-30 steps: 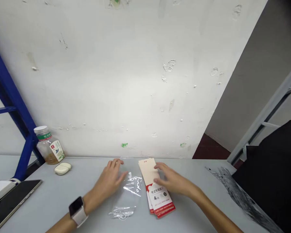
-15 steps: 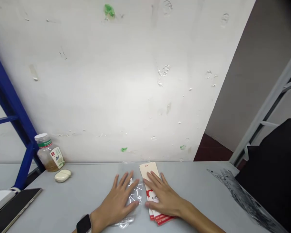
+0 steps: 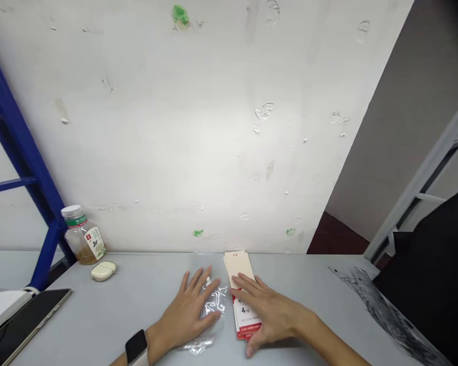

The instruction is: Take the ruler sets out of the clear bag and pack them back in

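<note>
My left hand (image 3: pixel 187 315) lies flat, fingers spread, on a transparent plastic bag (image 3: pixel 215 301), with the smartwatch (image 3: pixel 136 348) on its wrist near the lower edge of the view. To its right, my right hand (image 3: pixel 269 310) rests across a stack of cream-and-red printed paper slips (image 3: pixel 239 265). The slips lie lengthwise on the grey table, with Chinese print and a large 4 showing. The fingers of my right hand cover the middle of the stack, and its thumb reaches past the lower right side. Neither hand visibly grips anything.
A glass jar with a green-banded lid (image 3: pixel 84 239) and a cream oval case (image 3: pixel 103 271) stand at the far left of the grey table (image 3: pixel 145 272). A dark tablet (image 3: pixel 32 317) lies at the front left. A white wall rises behind, and a black-marked sheet (image 3: pixel 381 310) lies right.
My right hand has slid rightward across the slips, uncovering more of their print, and its thumb has moved to the lower right. My left hand stays on the bag.
</note>
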The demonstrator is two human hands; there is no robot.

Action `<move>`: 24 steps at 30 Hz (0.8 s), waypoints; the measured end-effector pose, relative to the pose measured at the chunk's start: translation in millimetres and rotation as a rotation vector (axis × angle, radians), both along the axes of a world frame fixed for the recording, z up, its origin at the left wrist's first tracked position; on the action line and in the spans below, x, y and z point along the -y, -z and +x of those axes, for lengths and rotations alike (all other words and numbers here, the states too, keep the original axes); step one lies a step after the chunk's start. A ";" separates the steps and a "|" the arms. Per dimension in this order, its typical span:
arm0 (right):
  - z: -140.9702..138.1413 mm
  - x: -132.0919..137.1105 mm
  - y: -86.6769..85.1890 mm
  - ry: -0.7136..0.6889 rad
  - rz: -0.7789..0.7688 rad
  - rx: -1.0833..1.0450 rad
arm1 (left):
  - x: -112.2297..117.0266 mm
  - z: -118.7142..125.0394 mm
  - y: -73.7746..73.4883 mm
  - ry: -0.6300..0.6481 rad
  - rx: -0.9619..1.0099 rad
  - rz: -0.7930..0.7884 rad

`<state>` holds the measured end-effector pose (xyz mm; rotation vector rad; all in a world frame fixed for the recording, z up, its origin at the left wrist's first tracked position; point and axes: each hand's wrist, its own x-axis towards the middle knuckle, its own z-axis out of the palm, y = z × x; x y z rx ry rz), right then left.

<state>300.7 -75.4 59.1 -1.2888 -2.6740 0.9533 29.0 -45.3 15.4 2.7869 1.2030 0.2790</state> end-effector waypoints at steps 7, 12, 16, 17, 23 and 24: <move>1.8 7.6 -10.1 0.011 0.077 0.095 | 2.5 2.2 -4.3 -0.005 -0.003 -0.006; -10.8 10.9 -2.3 -0.012 0.243 0.116 | 1.7 1.9 -2.8 -0.007 -0.001 -0.012; -15.8 13.3 1.1 -0.003 0.323 0.090 | 1.5 1.4 -2.2 0.003 0.035 0.018; -15.5 13.1 1.6 0.002 0.318 0.081 | 1.6 1.3 -2.5 0.003 0.038 0.016; -11.6 5.3 11.1 -0.013 0.240 0.025 | 2.5 0.6 -3.3 -0.003 0.068 0.017; -12.2 4.3 14.0 -0.010 0.242 0.026 | 2.5 0.4 -3.1 -0.003 0.072 0.021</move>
